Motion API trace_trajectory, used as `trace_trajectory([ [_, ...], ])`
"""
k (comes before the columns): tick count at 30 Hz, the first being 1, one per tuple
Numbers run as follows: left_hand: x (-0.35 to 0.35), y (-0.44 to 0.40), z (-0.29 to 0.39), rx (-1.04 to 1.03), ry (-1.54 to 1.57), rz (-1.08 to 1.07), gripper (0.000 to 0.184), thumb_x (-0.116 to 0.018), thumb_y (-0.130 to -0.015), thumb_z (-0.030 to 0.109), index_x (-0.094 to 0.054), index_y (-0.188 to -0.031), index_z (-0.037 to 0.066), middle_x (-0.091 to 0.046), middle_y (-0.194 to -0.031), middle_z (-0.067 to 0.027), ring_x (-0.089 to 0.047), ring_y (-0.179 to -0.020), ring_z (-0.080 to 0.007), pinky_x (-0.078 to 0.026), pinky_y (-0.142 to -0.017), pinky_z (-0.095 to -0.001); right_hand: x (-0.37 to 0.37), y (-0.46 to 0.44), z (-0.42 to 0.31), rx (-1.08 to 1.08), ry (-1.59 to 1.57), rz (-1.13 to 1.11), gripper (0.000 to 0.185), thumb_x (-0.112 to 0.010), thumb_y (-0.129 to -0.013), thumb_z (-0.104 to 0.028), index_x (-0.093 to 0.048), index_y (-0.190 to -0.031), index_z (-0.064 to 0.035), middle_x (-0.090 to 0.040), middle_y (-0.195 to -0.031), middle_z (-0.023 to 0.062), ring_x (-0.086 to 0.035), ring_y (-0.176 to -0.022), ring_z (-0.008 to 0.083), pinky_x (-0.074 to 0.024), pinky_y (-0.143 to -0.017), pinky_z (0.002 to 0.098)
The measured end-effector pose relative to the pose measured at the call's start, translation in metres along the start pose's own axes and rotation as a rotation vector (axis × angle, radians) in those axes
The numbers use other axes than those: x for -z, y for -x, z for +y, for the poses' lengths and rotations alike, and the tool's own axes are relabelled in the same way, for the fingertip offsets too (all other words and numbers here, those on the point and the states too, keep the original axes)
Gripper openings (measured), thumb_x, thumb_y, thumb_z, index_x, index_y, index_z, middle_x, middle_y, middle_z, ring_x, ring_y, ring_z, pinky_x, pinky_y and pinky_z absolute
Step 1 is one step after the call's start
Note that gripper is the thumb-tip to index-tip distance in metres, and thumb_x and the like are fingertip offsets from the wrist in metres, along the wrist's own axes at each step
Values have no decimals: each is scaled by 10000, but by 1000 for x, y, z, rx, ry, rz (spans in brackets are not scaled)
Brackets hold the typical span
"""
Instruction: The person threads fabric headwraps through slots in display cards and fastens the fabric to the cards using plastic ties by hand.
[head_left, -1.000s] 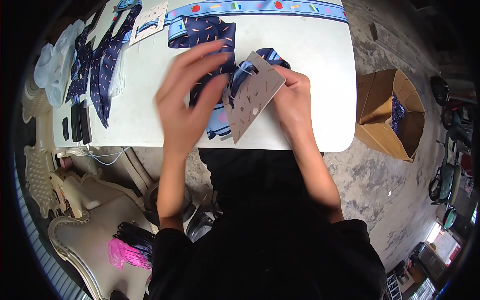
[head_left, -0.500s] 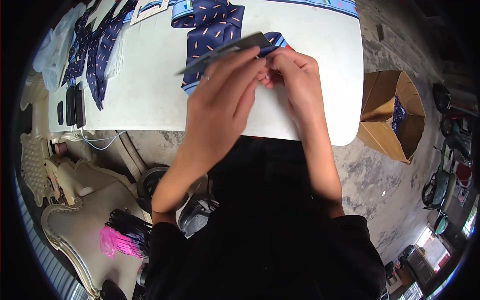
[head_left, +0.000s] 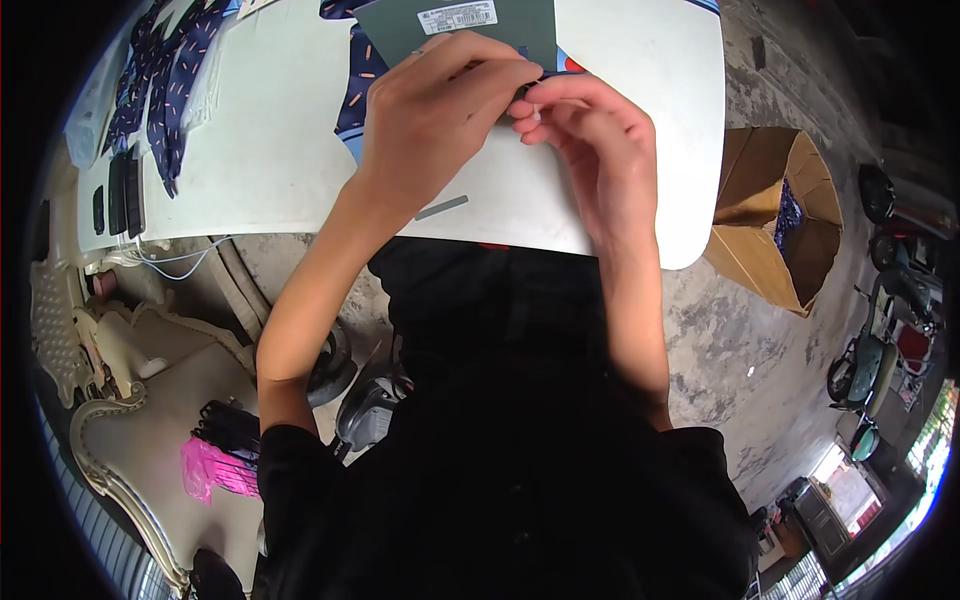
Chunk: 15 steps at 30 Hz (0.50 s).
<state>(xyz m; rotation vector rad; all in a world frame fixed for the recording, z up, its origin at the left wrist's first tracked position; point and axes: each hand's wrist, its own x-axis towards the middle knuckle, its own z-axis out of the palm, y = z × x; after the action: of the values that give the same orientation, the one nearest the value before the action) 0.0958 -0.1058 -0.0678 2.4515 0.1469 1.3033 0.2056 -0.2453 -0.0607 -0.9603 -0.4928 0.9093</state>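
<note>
My left hand has its thumb and fingers closed together at the lower edge of a dark green card with a white printed label. What sits in that pinch is small, dark and mostly hidden. Fingertip to fingertip with it, my right hand is curled in a pinch, a tiny whitish bit showing at its fingers. Under and beside the card lies navy patterned fabric with light blue edging. A thin grey strip rests on the white table near my left wrist.
More navy patterned pieces lie at the table's left, beside clear plastic and dark devices with a cable. An open cardboard box with navy fabric inside stands right of the table. A carved chair holds a pink bag.
The card has swung from a tilted, edge-on pose to showing its labelled face above my hands. My left hand has shifted up, and the grey strip now shows on the table. The view has moved slightly.
</note>
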Motion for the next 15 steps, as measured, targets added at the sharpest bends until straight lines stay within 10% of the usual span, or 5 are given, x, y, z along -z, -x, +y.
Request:
trace_trajectory([
  [15, -14, 14, -10, -131, 95, 216, 243, -784, -698, -41, -776, -929, 34, -740, -910, -42, -710, -744, -147, -572, -600, -227, 1, 5, 16, 171, 270, -33, 147, -686, -903, 108, -695, -1048, 87, -754, -915, 171, -749, -826, 204, -631, -776, 304],
])
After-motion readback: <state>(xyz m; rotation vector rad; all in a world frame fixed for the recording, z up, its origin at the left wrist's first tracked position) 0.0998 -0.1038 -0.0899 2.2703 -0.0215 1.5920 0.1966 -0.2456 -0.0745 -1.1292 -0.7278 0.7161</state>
